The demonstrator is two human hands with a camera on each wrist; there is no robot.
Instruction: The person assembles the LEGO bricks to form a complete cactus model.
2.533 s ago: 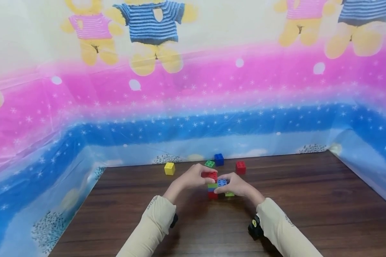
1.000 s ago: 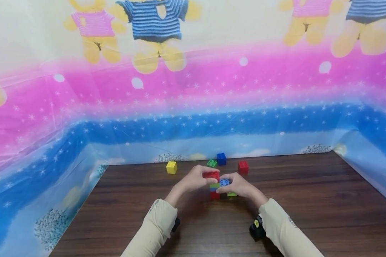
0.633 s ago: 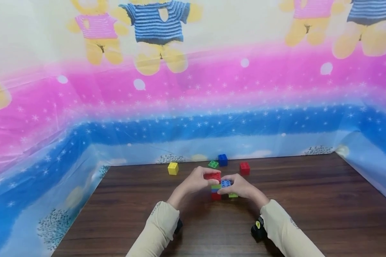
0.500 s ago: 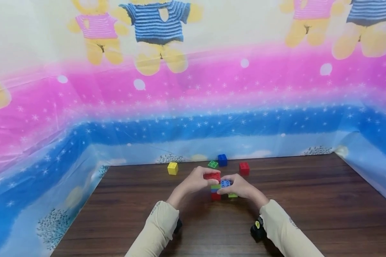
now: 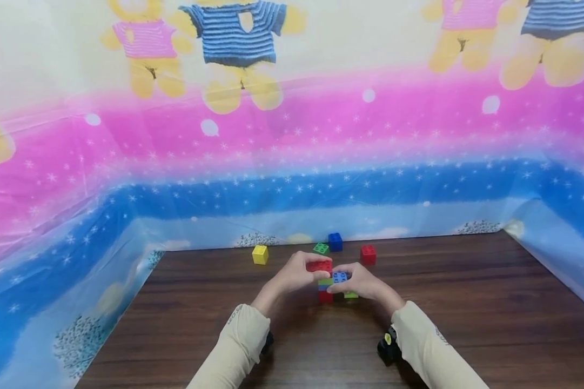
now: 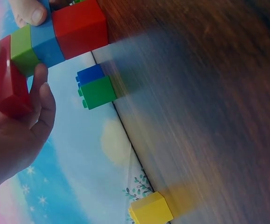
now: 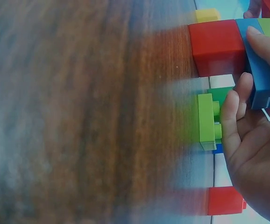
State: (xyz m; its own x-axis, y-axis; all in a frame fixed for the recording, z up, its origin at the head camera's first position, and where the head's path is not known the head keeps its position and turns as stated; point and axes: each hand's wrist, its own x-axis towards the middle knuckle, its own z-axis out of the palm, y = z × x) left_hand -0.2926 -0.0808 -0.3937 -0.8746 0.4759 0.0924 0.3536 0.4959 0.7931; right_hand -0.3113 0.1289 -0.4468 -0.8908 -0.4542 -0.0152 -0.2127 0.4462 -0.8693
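Observation:
A small stack of toy building bricks stands at the table's middle. Its bottom is a red brick (image 5: 325, 296), with a longer blue brick (image 6: 46, 44) and a light green brick (image 6: 23, 51) above. My left hand (image 5: 294, 271) grips a long red brick (image 6: 11, 88) at the top of the stack, which juts out to the left. Whether it is pressed fully onto the green one I cannot tell. My right hand (image 5: 361, 281) pinches the overhanging right end of the blue brick between thumb and fingers. A flat light green brick (image 7: 206, 122) lies on the table below that hand.
Behind the hands a green brick (image 5: 321, 248) and a dark blue brick (image 5: 335, 241) sit close together. A yellow brick (image 5: 260, 254) is at back left, a red cube brick (image 5: 368, 254) at back right. A printed cloth (image 5: 272, 194) hangs along the table's (image 5: 467, 302) rear edge.
The head view drifts slightly. Both hands keep their grips at the stack, and the loose bricks stay where they were.

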